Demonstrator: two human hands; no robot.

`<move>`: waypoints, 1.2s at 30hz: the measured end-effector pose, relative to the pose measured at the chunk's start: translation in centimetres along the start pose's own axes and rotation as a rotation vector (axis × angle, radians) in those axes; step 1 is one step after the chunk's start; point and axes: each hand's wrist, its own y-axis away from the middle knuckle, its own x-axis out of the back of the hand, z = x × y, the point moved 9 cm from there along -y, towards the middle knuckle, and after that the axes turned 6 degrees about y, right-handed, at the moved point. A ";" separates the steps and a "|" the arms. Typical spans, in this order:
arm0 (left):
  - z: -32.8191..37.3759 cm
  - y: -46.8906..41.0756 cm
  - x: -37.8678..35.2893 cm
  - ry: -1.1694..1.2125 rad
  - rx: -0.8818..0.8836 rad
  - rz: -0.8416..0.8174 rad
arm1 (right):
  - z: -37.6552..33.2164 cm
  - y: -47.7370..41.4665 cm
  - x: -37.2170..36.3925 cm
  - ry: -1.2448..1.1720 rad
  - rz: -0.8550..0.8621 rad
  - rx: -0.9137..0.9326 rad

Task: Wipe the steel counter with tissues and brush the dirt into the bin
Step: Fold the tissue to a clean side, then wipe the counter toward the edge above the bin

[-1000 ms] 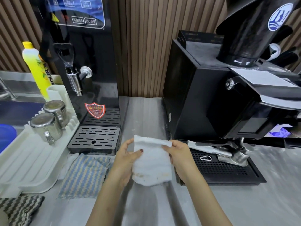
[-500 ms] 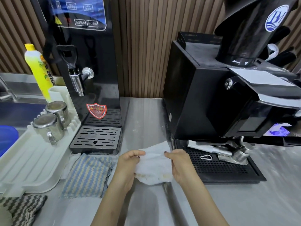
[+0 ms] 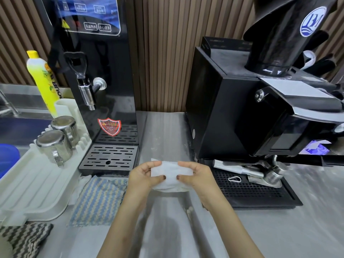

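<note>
A white tissue (image 3: pixel 171 174), folded into a short band, is held just above the steel counter (image 3: pixel 163 136) in the gap between two black machines. My left hand (image 3: pixel 143 176) pinches its left end between thumb and fingers. My right hand (image 3: pixel 195 175) pinches its right end the same way. The tissue's lower fold bulges downward beneath my thumbs. The counter strip behind the tissue looks dusty and streaked. No bin or brush is in view.
A black water boiler with drip tray (image 3: pixel 109 157) stands at left, a black coffee grinder (image 3: pixel 242 108) with its tray (image 3: pixel 251 189) at right. A striped cloth (image 3: pixel 98 200), a white drying rack (image 3: pixel 31 183) with two steel cups and a yellow bottle (image 3: pixel 42 81) lie further left.
The tissue hung open as a tall sheet between my hands; it has since been folded over into a shorter band, and my hands have drawn closer together.
</note>
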 end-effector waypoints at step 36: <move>-2.2 -6.1 0.9 -0.604 -0.333 0.047 | 3.2 -5.1 -2.5 -0.077 -0.144 -0.110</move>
